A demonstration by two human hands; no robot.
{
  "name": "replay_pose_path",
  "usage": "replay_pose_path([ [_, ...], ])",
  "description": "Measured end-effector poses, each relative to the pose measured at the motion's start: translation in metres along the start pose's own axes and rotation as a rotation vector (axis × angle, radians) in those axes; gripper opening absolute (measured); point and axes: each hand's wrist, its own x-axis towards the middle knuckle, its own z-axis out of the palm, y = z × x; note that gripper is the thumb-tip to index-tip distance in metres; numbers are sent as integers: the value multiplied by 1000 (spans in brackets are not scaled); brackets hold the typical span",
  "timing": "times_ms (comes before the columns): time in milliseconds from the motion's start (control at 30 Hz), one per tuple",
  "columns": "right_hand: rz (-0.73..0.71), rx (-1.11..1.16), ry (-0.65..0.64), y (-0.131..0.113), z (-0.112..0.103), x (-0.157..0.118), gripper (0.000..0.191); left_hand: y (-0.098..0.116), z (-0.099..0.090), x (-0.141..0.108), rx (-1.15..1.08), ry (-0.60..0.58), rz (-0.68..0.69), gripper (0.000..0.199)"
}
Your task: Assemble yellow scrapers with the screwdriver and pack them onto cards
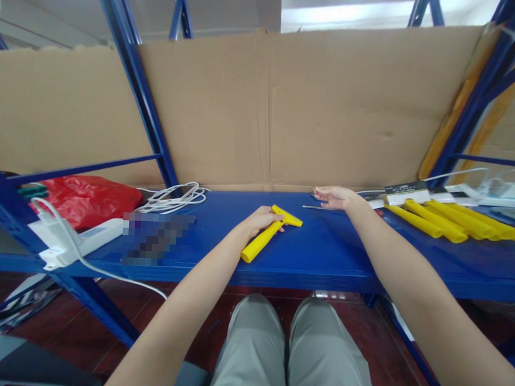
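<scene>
My left hand is closed around a yellow T-shaped plastic handle, its crosspiece pointing away to the right. The handle's wide round end tilts down toward the front edge of the blue shelf. Farther right, my right hand reaches toward the back of the shelf with its fingers stretched out and apart from the thumb. Just under that thumb lies a thin metal rod; its right part is hidden by the hand. A tiny dark item shows at the fingertips, too small to name.
Several yellow tubular pieces lie in a row at the right, before a black-and-white box. At the left are a red plastic bag, a coiled white cable and a white power strip. Cardboard walls the back.
</scene>
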Motion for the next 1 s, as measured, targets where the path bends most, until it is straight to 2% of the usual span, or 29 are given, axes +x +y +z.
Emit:
replay_pose_path([
  [167, -128, 101, -182, -12, 50, -5, 17, 1, 2, -2, -19, 6, -3, 10],
  [300, -229, 153, -224, -12, 83, -6, 4, -2, 0, 1, -67, 0, 1, 10],
  [400, -230, 194, -256, -6, 97, -4, 7, -2, -2, 2, -112, -9, -1, 9],
  [567, -242, 235, -235, 2, 104, 0, 12, -1, -4, 3, -139, 5, -31, 8],
  [833, -304, 176, -229, 1, 103, -1, 11, 0, -2, 3, -128, 26, -54, 7],
  [1000, -269, 91, -146, -2, 103, -2, 16, -2, -3, 4, -135, 31, -36, 8],
])
